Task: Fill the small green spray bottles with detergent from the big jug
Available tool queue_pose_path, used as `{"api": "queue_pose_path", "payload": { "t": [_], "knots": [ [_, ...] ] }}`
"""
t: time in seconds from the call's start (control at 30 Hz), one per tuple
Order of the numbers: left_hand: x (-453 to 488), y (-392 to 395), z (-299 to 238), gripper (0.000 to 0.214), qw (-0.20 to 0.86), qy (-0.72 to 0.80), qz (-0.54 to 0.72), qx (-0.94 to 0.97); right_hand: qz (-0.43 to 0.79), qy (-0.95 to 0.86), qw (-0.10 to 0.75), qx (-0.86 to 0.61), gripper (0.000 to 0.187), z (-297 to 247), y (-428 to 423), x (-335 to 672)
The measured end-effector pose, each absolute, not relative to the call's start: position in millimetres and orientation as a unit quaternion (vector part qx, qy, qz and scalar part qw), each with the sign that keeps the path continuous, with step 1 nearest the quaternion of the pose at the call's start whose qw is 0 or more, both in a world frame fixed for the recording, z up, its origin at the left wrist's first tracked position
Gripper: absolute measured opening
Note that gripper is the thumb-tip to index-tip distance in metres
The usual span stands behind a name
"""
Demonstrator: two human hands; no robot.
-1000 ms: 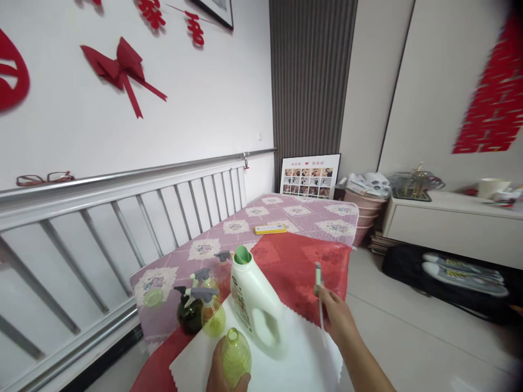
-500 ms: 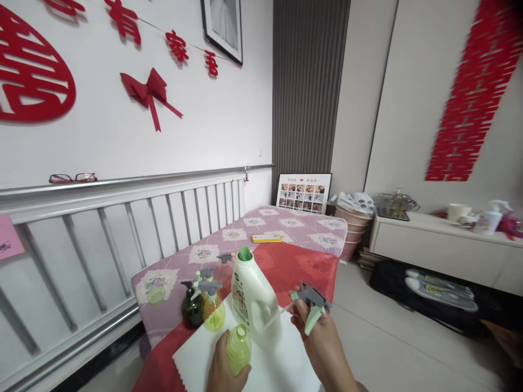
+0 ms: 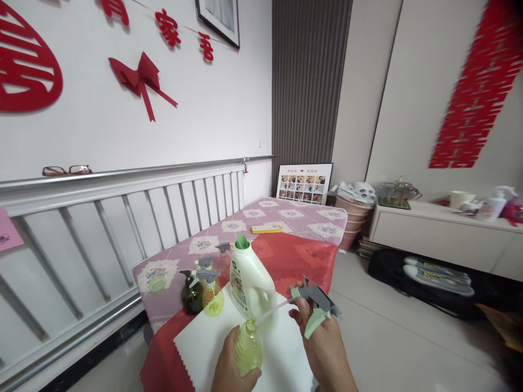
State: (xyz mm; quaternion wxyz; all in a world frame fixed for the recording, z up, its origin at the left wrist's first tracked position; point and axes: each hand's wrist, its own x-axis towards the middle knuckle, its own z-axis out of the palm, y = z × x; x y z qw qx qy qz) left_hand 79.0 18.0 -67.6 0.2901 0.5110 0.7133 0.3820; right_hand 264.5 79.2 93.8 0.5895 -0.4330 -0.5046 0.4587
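Note:
My left hand (image 3: 232, 363) is wrapped round a translucent yellow-green spray bottle (image 3: 249, 348), its open neck tilted toward the right. In my right hand (image 3: 322, 337) is a grey and light-green trigger spray head (image 3: 316, 302). Its thin dip tube (image 3: 272, 313) points left, with the tip at or close to the bottle's mouth; whether it has gone inside I cannot tell. Just behind the bottle stands a large pale-green jug (image 3: 251, 283) with a green spout in its uncapped neck. Left of the jug are a yellow spray bottle (image 3: 212, 299) and a dark green pump bottle (image 3: 191, 294).
A white mat (image 3: 200, 348) lies over a red cloth (image 3: 294, 256) on the table with a purple flowered tablecloth (image 3: 232, 225). Farther back is a yellow and white box (image 3: 266, 229). A radiator (image 3: 134, 218) runs along the left wall, and a low cabinet (image 3: 433, 234) stands right.
The bottle in my left hand has moved right and tilted toward the spray head. The dip tube's tip has come to the bottle's mouth. The camera view has shifted slightly.

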Motion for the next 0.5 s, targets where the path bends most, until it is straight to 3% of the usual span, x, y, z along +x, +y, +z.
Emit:
{"api": "queue_pose_path", "payload": {
  "t": [0.2, 0.5],
  "knots": [
    [92.2, 0.4, -86.4, 0.1, 0.306, 0.723, 0.402, 0.471, 0.499, -0.47, 0.586, -0.432, 0.054, 87.5, 71.7, 260.2],
    [96.1, -4.1, -77.7, 0.096, 0.287, 0.737, 0.39, 0.472, 0.516, -0.538, 0.547, -0.382, 0.055, 97.7, 73.1, 235.6]
  ]
}}
